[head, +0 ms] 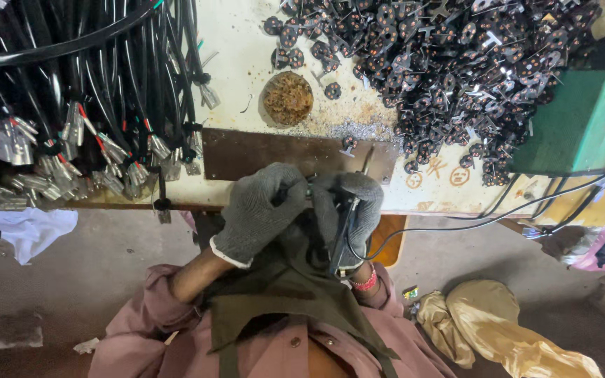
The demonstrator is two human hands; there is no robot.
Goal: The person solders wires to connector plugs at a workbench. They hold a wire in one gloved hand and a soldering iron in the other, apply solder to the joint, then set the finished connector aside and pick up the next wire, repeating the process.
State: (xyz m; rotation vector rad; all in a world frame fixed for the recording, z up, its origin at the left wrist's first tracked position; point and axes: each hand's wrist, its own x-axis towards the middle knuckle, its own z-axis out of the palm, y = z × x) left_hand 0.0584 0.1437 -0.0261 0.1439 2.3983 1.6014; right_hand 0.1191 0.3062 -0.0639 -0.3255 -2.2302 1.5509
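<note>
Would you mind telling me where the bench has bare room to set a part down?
Bare patch: between the cable bundles and the pile of black parts, above the brown plate, left of the round pad. Crowded elsewhere: cables left, parts right, green box at far right.

Single head-worn view, straight down and close over gloved hands (pixel 302 210) at workbench (pixel 246 42) edge.

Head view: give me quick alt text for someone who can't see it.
Two grey-gloved hands, left hand and right hand, meet at the edge of a workbench, gripping a small part and a black cable. A heap of small dark plug parts lies ahead, bundled black cables on the left.
</note>
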